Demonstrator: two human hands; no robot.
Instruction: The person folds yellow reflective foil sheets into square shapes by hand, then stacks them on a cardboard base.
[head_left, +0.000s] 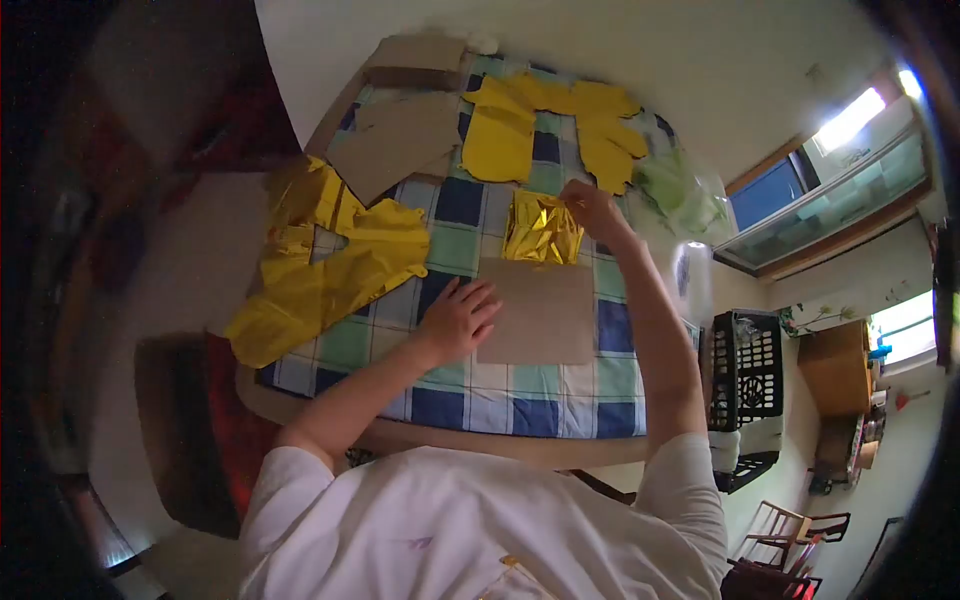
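A brown cardboard sheet (540,312) lies on the checked tablecloth (520,395) in front of me. My left hand (458,318) rests flat, fingers spread, on the cloth at the sheet's left edge. A shiny gold foil sheet (541,230) lies crumpled at the cardboard's far edge. My right hand (590,206) pinches the foil's upper right corner.
Yellow paper pieces (330,262) lie at the left, more yellow pieces (545,125) at the far side. Brown cardboard pieces (400,140) sit at the far left. Green plastic (680,190) lies at the right edge. A black crate (748,372) stands on the floor to the right.
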